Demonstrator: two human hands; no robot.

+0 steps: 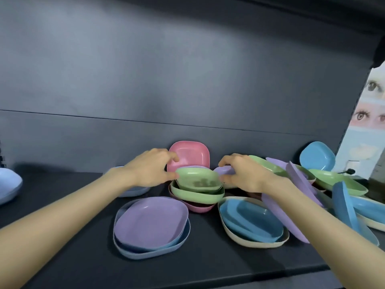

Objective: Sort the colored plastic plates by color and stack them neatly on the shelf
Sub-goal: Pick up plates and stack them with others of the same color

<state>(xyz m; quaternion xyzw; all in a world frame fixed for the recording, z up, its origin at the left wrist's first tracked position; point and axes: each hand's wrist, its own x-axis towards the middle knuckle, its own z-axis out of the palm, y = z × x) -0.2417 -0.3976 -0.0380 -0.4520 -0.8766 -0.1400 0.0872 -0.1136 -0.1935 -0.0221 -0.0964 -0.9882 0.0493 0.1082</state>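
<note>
A small green plate (198,181) sits tilted on top of a second green plate (200,196), which rests on a pink plate (200,207). My left hand (150,170) grips the small green plate's left rim and my right hand (243,174) grips its right rim. Behind it a pink plate (191,153) leans upright against the back wall. A purple plate (151,222) lies on a light blue plate (133,252) at the front left. Blue plates (250,217) lie nested in a cream plate (256,244) at the front right.
The dark shelf (208,265) has a dark back wall. A jumble of purple, green and blue plates (341,197) fills the right side, with a blue plate (317,156) leaning at the back. A pale blue plate (8,186) sits far left. A printed poster (366,122) stands right.
</note>
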